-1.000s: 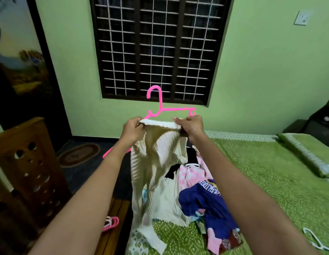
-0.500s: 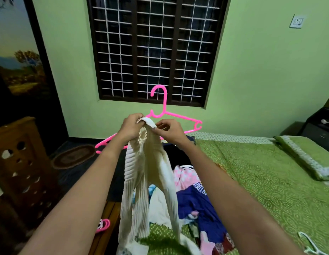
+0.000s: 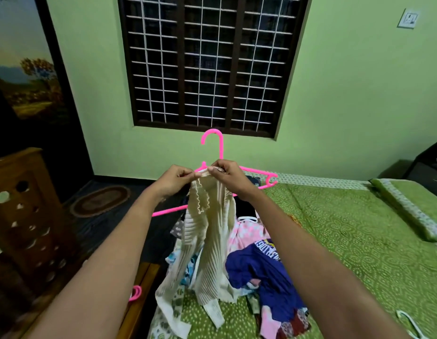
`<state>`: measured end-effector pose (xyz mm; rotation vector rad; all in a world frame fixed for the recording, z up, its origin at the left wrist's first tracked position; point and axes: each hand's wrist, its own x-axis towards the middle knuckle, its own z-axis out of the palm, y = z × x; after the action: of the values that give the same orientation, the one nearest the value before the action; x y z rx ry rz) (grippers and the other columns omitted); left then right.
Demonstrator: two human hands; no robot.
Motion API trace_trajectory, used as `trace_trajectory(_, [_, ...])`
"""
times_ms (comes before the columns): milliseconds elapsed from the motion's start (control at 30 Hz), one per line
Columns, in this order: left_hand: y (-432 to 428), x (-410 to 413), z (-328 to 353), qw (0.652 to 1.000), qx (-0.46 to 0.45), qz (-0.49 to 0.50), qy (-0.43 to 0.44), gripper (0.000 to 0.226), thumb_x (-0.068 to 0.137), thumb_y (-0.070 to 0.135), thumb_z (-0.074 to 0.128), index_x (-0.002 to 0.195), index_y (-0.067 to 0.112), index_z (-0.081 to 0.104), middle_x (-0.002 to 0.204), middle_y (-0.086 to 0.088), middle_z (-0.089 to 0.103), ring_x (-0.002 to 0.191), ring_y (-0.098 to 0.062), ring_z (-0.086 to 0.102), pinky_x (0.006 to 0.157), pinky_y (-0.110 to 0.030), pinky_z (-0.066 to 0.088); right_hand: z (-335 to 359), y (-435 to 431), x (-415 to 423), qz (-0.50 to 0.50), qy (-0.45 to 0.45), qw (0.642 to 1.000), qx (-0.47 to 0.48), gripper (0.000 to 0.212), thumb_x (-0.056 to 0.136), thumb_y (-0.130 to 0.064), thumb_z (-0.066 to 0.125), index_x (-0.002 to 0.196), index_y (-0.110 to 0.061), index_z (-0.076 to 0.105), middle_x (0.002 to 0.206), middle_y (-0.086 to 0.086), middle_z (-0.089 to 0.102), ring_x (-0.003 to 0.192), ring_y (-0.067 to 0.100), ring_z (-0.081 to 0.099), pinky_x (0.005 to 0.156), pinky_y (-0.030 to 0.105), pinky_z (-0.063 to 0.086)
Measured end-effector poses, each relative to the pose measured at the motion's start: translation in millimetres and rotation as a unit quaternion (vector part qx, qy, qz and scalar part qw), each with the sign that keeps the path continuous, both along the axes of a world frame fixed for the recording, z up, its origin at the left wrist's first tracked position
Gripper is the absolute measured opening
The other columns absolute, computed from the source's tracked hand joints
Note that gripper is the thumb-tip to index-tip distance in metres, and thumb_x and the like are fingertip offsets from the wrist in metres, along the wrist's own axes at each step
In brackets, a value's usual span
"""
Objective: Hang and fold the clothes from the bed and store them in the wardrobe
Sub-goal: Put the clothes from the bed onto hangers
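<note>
At frame centre, the left hand (image 3: 174, 178) and right hand (image 3: 228, 176) pinch the cream ribbed top (image 3: 209, 231) against a pink hanger (image 3: 220, 152), above the clothes pile (image 3: 266, 272) on the bed (image 3: 359, 241).

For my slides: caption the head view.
Over the bed, left hand and right hand pinch cream top at pink hanger.

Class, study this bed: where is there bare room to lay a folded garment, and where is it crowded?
Free: the green bedspread between the clothes pile and the pillow, back to the far edge. Crowded: the bed's left side, where the pile lies under the cream top; a white hanger takes the near right corner.
</note>
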<state>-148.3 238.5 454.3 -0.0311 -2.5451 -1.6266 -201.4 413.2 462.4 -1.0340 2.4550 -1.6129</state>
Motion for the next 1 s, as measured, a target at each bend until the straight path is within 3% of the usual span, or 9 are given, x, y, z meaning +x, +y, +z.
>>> trace_trajectory(167, [9.6, -5.8, -12.2, 0.999, -0.043, 0.022, 0.008, 0.029, 0.097, 0.025, 0.048, 0.076, 0.01, 0.061, 0.067, -0.007, 0.048, 0.068, -0.018, 0.039, 0.059, -0.03, 0.027, -2.9, -0.5, -6.0, 0.009, -0.075, 0.996, -0.05, 0.024, 0.095, -0.008, 0.051, 0.072, -0.011, 0.054, 0.062, -0.001, 0.042, 0.058, 0.007, 0.037, 0.056, 0.02, 0.031])
trace_trajectory(300, [17.1, -13.3, -13.9, 0.978, -0.147, 0.135, 0.062, 0.03, 0.1, 0.024, 0.038, 0.072, 0.017, 0.044, 0.073, -0.012, 0.051, 0.074, -0.023, 0.046, 0.068, -0.032, 0.03, -13.0, 14.0, -8.0, 0.047, -0.048, 0.997, -0.043, 0.018, 0.093, 0.001, 0.051, 0.091, -0.017, 0.049, 0.075, 0.002, 0.045, 0.064, 0.011, 0.041, 0.056, 0.017, 0.034])
trace_trajectory(400, [23.0, -17.4, -16.3, 0.976, -0.11, 0.162, 0.09, 0.031, 0.1, 0.028, 0.036, 0.071, 0.02, 0.04, 0.063, -0.002, 0.047, 0.075, -0.029, 0.052, 0.072, -0.034, 0.03, -17.7, 23.3, -7.2, 0.084, 0.02, 0.993, 0.08, 0.023, 0.089, 0.009, 0.048, 0.092, -0.013, 0.057, 0.088, 0.002, 0.054, 0.078, 0.012, 0.051, 0.069, 0.016, 0.042])
trace_trajectory(500, [32.9, -18.3, -15.4, 0.973, -0.108, 0.166, 0.119, 0.036, 0.101, 0.028, 0.035, 0.065, 0.023, 0.033, 0.058, 0.006, 0.038, 0.071, -0.023, 0.045, 0.072, -0.034, 0.027, -21.6, 22.1, -10.5, 0.004, 0.112, 0.976, 0.19, 0.028, 0.082, 0.01, 0.046, 0.096, -0.006, 0.065, 0.087, 0.0, 0.06, 0.071, -0.002, 0.053, 0.068, 0.018, 0.041])
trace_trajectory(667, [29.5, -18.6, -13.9, 0.969, -0.023, 0.172, 0.176, 0.037, 0.101, 0.023, 0.037, 0.064, 0.024, 0.033, 0.06, 0.006, 0.036, 0.068, -0.018, 0.037, 0.07, -0.033, 0.026, -55.5, 36.7, -24.8, -0.106, 0.092, 0.9, 0.413, 0.028, 0.08, -0.007, 0.054, 0.101, -0.017, 0.068, 0.106, 0.012, 0.065, 0.097, 0.029, 0.06, 0.078, 0.036, 0.052])
trace_trajectory(800, [9.3, -16.1, -16.6, 0.962, 0.019, 0.185, 0.2, 0.036, 0.101, 0.024, 0.037, 0.065, 0.023, 0.035, 0.062, 0.004, 0.036, 0.063, -0.015, 0.035, 0.065, -0.031, 0.027, -69.8, 57.6, -26.9, -0.251, -0.081, 0.961, 0.088, 0.039, 0.079, 0.012, 0.042, 0.098, -0.002, 0.073, 0.096, 0.01, 0.069, 0.084, 0.022, 0.061, 0.062, 0.015, 0.046])
trace_trajectory(833, [6.8, -13.7, -18.8, 0.962, 0.03, 0.185, 0.198, 0.036, 0.101, 0.023, 0.038, 0.065, 0.022, 0.035, 0.062, 0.004, 0.035, 0.061, -0.013, 0.033, 0.065, -0.031, 0.026, -69.0, 59.4, -29.1, -0.252, -0.135, 0.958, 0.013, 0.042, 0.078, 0.014, 0.037, 0.097, 0.001, 0.072, 0.092, 0.011, 0.068, 0.082, 0.023, 0.059, 0.063, 0.02, 0.047])
trace_trajectory(900, [5.4, -8.4, -23.9, 0.964, 0.066, 0.174, 0.19, 0.036, 0.1, 0.021, 0.039, 0.065, 0.021, 0.035, 0.063, 0.003, 0.033, 0.061, -0.01, 0.03, 0.064, -0.03, 0.024, -65.3, 57.5, -31.1, -0.224, -0.181, 0.957, -0.042, 0.041, 0.078, 0.014, 0.033, 0.097, 0.007, 0.069, 0.082, 0.013, 0.061, 0.074, 0.024, 0.053, 0.061, 0.033, 0.043])
trace_trajectory(1000, [4.1, -4.3, -33.6, 0.963, 0.125, 0.159, 0.179, 0.035, 0.1, 0.019, 0.041, 0.065, 0.019, 0.041, 0.06, 0.01, 0.039, 0.06, -0.005, 0.033, 0.061, -0.028, 0.027, -47.7, 49.5, -22.4, -0.188, -0.172, 0.966, -0.04, 0.03, 0.09, 0.007, 0.042, 0.111, 0.006, 0.064, 0.089, 0.008, 0.054, 0.078, 0.018, 0.046, 0.058, 0.026, 0.036])
